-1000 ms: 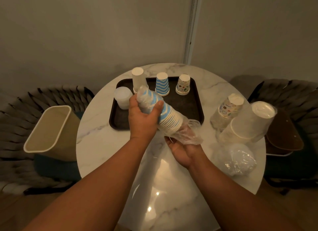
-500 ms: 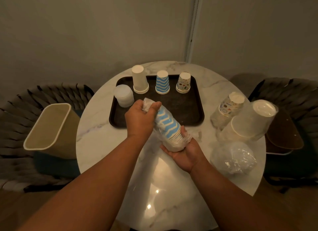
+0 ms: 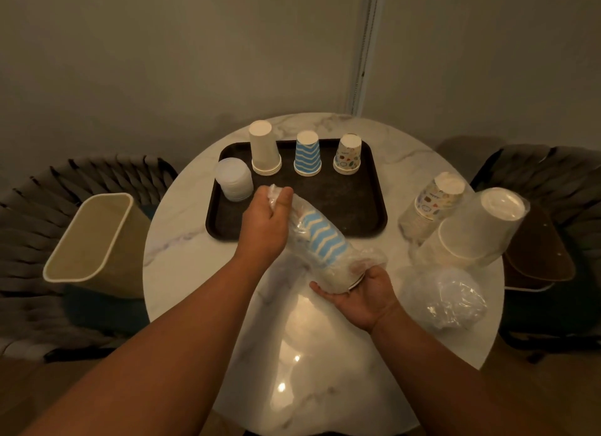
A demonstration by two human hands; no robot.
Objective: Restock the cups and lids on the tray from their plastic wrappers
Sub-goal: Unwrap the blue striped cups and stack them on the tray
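A beige plastic waste bin (image 3: 94, 237) sits off the round marble surface (image 3: 182, 240) on the left, likely for spent wrappers. On the dark rectangular tray (image 3: 374, 208), a stack of clear lids (image 3: 234, 179) and three short upturned cup stacks wait for refills. The left hand (image 3: 265, 222) pinches the closed end of the clear plastic wrapper (image 3: 276, 193), while the right hand (image 3: 361, 292) cups the blue-striped paper cup stack (image 3: 322, 240) from below (apparently to catch it sliding out). Further wrapped cup sleeves (image 3: 468, 227) lie right.
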